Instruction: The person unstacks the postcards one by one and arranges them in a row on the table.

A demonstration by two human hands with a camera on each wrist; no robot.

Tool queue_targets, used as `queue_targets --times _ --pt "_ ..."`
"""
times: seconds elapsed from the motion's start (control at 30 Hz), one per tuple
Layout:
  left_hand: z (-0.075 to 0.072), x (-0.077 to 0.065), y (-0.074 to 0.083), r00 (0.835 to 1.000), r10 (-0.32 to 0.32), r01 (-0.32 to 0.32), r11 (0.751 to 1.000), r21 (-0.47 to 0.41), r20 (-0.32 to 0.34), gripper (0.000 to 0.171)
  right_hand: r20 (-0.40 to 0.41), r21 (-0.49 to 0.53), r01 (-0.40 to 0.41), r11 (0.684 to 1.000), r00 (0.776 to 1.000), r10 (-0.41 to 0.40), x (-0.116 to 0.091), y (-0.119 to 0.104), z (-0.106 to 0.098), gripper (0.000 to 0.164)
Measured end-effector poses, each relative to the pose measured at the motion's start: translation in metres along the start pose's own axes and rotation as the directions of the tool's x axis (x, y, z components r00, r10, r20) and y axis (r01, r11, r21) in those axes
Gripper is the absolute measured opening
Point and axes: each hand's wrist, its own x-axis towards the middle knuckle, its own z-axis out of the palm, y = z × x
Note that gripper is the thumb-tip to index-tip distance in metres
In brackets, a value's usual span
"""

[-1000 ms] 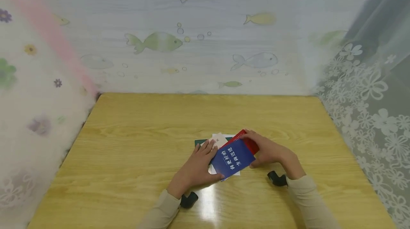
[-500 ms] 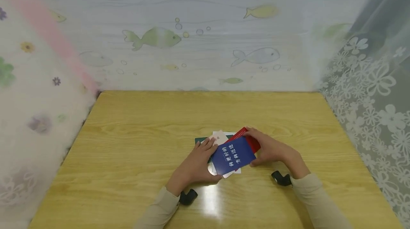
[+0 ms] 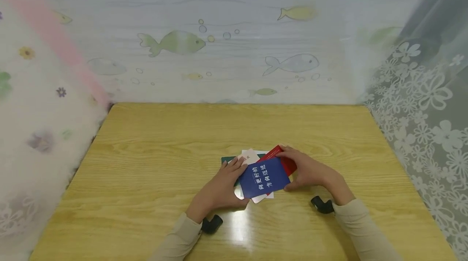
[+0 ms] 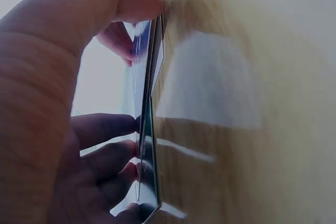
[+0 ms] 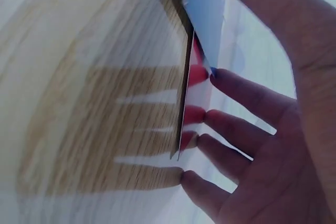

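Observation:
A blue card point(image 3: 264, 178) with white Chinese characters lies on top of a small fanned pile of cards, its right side lifted slightly in the right wrist view. My right hand point(image 3: 310, 170) holds it across its right end, thumb at the near corner and index finger at the far one. The other right fingertips touch the glossy red card point(image 5: 195, 95) beneath. My left hand point(image 3: 224, 186) rests at the pile's left side, its fingers laid on the cards and its thumb by the near edge. A pale pink card point(image 3: 250, 156), a green card point(image 3: 227, 158) and white card edges show underneath.
The pile lies on a wood-grain table point(image 3: 153, 147). A black curved piece point(image 3: 212, 224) sits at the left wrist and another black piece point(image 3: 321, 205) at the right wrist. A fish-patterned curtain point(image 3: 234, 62) hangs behind, with a lace curtain point(image 3: 420, 139) on the right.
The blue card has turned slightly and settled a little to the left on the pile. Both hands keep nearly the same places; the left has shifted slightly left.

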Motion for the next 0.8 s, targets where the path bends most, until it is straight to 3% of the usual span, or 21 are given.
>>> queue_targets --times 0.4,0.63,0.8 --pt "-0.009 0.0 -0.009 0.998 0.014 -0.009 0.998 0.066 -0.066 0.101 -0.1 -0.033 0.046 0.998 0.994 -0.05 -0.003 0.003 0.003 0.092" --pt "-0.01 -0.002 -0.013 0.999 -0.028 0.031 0.997 0.072 -0.034 0.105 -0.134 -0.004 0.055 0.998 0.989 -0.055 -0.011 0.001 0.004 0.096" --pt "-0.01 -0.001 -0.015 0.999 -0.01 0.014 0.997 0.07 -0.054 0.1 -0.161 0.007 0.054 0.999 0.986 -0.052 -0.016 -0.001 0.004 0.097"
